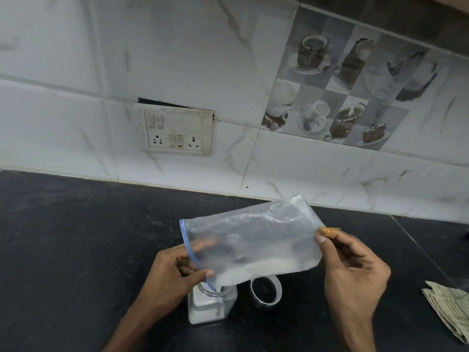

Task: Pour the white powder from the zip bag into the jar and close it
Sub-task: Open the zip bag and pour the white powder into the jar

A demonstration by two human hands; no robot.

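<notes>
A clear zip bag (253, 240) with a blue zip strip is held tilted above the black counter, its zip end lowest. White powder lies along its lower edge and runs toward the open corner, which sits in the mouth of a clear square jar (212, 307). The jar stands upright and holds white powder in its lower part. My left hand (175, 278) pinches the bag at the zip end just above the jar. My right hand (352, 275) pinches the bag's far, raised edge. The jar's clear round lid (266, 292) lies on the counter just right of the jar.
A folded patterned cloth (449, 308) lies at the counter's right edge. The tiled wall behind carries a switch and socket plate (175, 129). The black counter (76, 250) stretches left of the jar.
</notes>
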